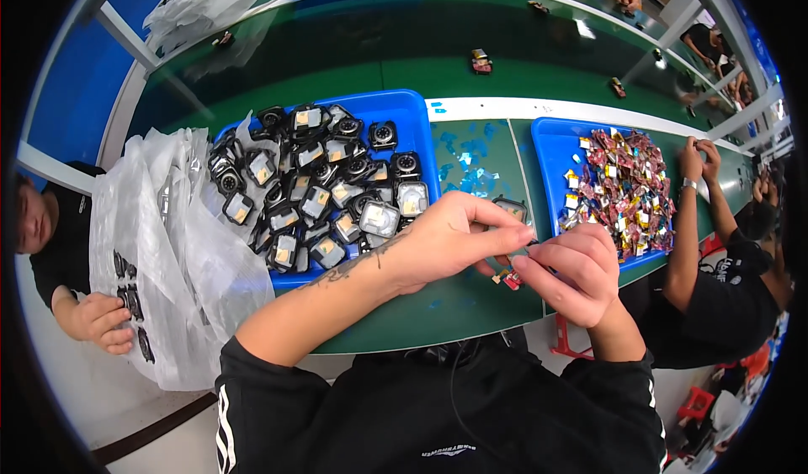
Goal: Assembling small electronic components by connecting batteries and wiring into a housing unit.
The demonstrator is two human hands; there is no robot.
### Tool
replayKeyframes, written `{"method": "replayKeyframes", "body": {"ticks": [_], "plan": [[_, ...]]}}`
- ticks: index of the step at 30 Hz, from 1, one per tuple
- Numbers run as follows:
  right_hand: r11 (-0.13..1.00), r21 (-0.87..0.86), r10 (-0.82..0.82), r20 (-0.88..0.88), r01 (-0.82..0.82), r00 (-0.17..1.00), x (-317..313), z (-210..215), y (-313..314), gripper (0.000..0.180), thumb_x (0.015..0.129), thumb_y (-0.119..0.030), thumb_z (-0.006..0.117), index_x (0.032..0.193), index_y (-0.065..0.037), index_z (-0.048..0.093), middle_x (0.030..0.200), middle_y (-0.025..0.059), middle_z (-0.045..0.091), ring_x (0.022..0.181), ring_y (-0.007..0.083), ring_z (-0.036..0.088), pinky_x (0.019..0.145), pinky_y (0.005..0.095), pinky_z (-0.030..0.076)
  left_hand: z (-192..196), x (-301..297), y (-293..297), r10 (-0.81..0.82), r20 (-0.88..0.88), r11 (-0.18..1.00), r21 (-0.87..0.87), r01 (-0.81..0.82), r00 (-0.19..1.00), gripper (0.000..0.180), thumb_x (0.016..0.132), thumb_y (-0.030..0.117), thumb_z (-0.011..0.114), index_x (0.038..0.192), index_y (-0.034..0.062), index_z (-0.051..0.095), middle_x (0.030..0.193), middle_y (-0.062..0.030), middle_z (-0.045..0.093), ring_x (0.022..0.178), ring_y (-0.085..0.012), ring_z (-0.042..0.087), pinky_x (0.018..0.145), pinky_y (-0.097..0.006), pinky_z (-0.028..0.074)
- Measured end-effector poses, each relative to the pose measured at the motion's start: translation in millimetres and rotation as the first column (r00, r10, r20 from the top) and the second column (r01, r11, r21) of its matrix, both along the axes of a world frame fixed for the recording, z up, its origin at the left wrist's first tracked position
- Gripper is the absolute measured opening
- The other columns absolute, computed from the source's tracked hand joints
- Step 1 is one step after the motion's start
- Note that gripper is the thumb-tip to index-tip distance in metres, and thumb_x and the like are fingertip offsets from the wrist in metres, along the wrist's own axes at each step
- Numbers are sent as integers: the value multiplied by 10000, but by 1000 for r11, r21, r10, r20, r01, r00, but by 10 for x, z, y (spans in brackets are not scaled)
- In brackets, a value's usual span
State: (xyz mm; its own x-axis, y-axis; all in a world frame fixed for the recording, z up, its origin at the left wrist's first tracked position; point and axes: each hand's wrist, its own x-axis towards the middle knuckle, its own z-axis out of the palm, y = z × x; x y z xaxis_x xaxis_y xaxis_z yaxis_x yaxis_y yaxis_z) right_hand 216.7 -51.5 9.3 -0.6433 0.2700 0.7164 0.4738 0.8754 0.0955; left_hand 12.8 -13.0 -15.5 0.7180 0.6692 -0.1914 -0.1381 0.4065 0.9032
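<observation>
Between your fingers, low over the green worktop (438,306), sits a small dark part (523,240), mostly hidden, pinched from both sides: left hand (459,242) closed on it with thumb and forefinger stretched out toward the right, right hand (572,272) curled tight with its fingertips meeting yours at the same spot. Can't tell what the part is exactly, too covered. Just below the fingers a small red-and-white piece (510,279) lies on the worktop. Beyond the left fingers, the blue tray (417,108) piled with black square modules (320,188); beyond the right fingers, a second blue tray (547,150) of small red and foil pieces (627,183). Bits of blue film (467,158) scatter between the trays. Judgement: keep both pinches near the part's edges, hold it steady with the left, let the right fingertips do the fine work, and stay low over the worktop so a slip loses nothing. Other people's hands on both sides, well apart from yours.
</observation>
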Motion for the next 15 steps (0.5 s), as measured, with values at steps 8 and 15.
{"method": "replayKeyframes", "body": {"ticks": [8, 15], "plan": [[1000, 11, -1, -35, 1, 999, -12, -72, -30, 318, 603, -107, 740, 918, -64, 741, 888, 27, 629, 758, 150, 578, 613, 271, 461, 0, 15, -49, 174, 113, 982, -89, -165, 978, 216, 823, 159, 771, 954, -1, 708, 756, 6, 629, 700, -46, 563, 624, -204, 450], [997, 61, -44, -5, 44, 999, -22, -89, 22, 316, 607, -80, 728, 921, -48, 738, 880, 38, 648, 744, 160, 590, 600, 280, 471, -61, 11, -55, 168, 108, 980, -121, -155, 980, 105, 849, 44, 713, 910, -41, 702, 846, -86, 695, 772, -117, 661, 718, -233, 525]]}}
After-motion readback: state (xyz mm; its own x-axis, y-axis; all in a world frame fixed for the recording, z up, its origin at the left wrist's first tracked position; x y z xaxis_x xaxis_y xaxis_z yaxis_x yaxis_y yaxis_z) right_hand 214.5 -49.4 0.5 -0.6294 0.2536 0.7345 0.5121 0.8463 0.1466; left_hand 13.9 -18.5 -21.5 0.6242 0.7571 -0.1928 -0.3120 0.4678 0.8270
